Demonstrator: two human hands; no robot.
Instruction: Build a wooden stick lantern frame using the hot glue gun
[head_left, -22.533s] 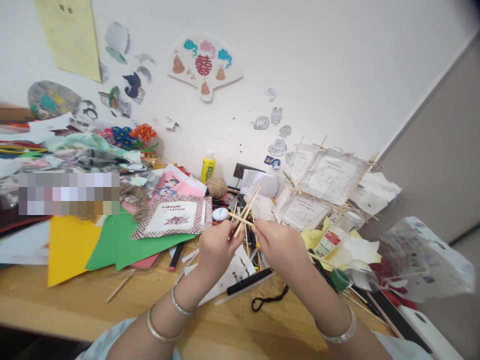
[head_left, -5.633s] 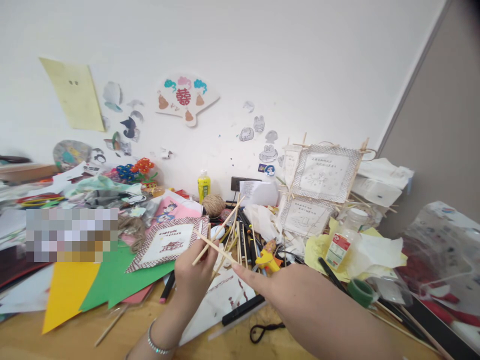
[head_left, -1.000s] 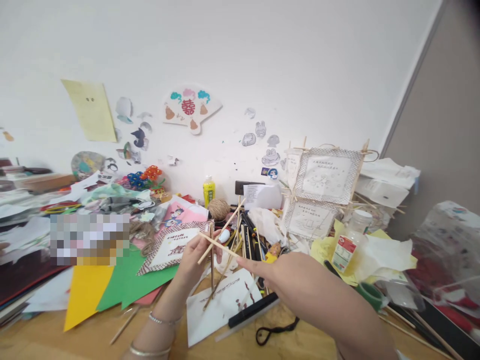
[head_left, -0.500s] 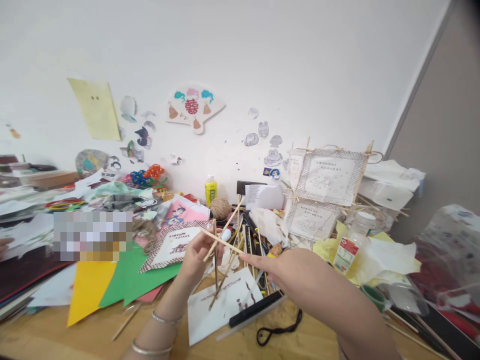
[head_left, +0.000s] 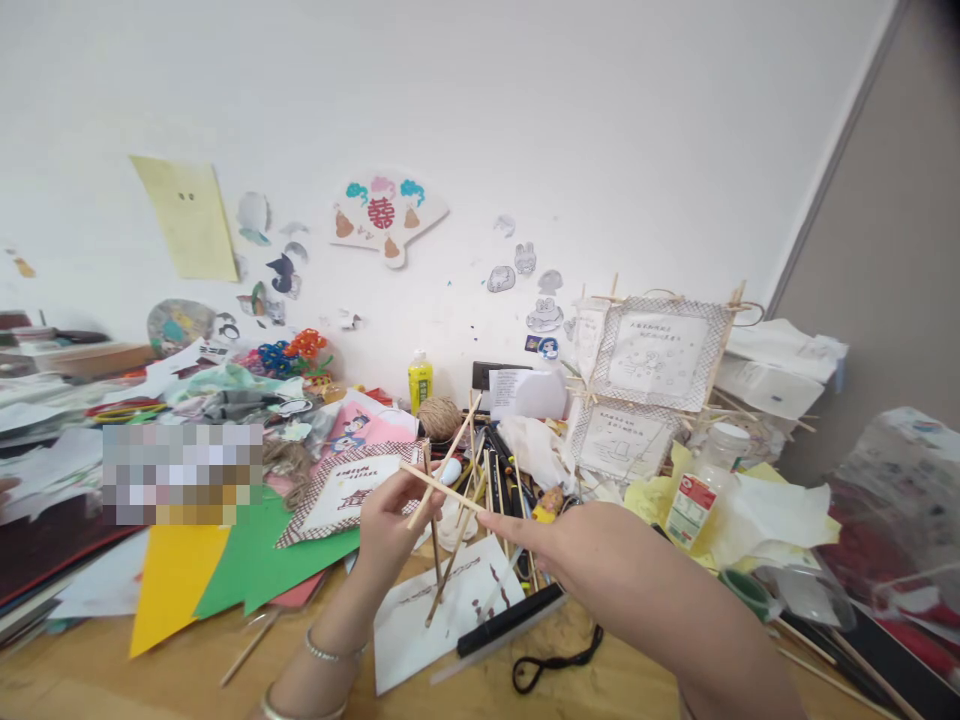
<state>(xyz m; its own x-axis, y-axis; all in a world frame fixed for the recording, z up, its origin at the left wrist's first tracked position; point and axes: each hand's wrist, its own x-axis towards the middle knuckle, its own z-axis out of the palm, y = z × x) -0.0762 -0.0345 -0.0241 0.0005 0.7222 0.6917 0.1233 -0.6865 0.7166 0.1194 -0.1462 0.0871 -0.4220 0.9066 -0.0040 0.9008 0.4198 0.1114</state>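
Thin wooden sticks [head_left: 448,459] cross one another above the table, and my left hand [head_left: 391,515] is closed around them near the crossing. One pale stick slants up and away; another runs across to my right hand [head_left: 559,535]. The right index finger is stretched along to that stick's end, and its thumb and other fingers are mostly hidden. Two more sticks, one of them dark brown [head_left: 436,550], point down from the crossing. Below them lies a white sheet [head_left: 405,655] with brown marks, with a black marker [head_left: 510,620] on its right side.
A black cord [head_left: 559,665] lies at the front. Green paper [head_left: 292,570] and orange paper [head_left: 176,590] spread to the left. Behind stand a twine ball [head_left: 439,419] and a yellow bottle [head_left: 421,382]. A stick-framed paper hanging [head_left: 664,350] and a clear bottle [head_left: 697,490] are at right.
The sticks have shifted slightly: the lower ends have swung a little to the right and the crossing has tilted. Both hands keep nearly the same places.
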